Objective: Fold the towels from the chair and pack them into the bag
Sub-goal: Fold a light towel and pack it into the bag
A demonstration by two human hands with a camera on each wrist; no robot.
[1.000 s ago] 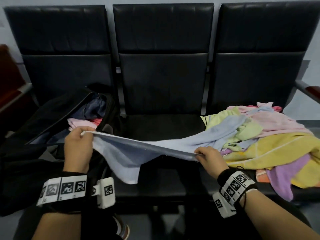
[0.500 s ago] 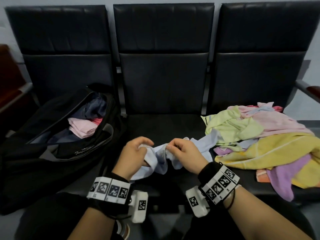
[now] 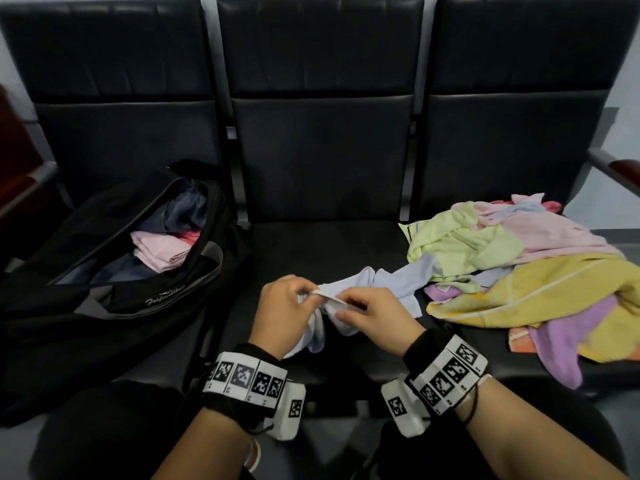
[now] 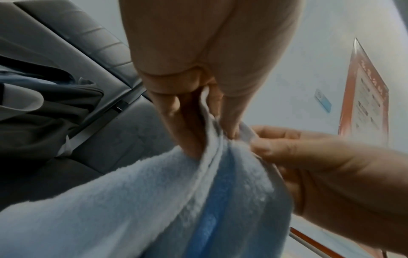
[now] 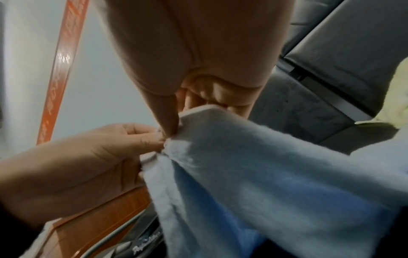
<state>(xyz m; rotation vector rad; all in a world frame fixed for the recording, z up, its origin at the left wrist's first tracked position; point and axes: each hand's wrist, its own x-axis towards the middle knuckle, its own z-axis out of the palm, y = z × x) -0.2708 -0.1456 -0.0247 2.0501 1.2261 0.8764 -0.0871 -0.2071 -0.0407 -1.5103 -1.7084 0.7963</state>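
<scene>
While the soft light-blue towel [image 3: 391, 282] lies over the middle black chair seat [image 3: 322, 244], the left hand [image 3: 282, 311] and right hand [image 3: 375, 315] pinch its edge close together. The open black bag [image 3: 114, 268] sits left, the colourful towel pile [image 3: 526, 268] right. The left wrist view shows fingers [image 4: 176, 111] pinching the hem. The right wrist view shows fingers [image 5: 167, 118] pinching it too.

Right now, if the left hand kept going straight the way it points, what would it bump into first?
The left hand points across at the right hand, with only the pinched blue towel between them. It would likely meet that hand's fingers first, though depth is hard to judge.
</scene>
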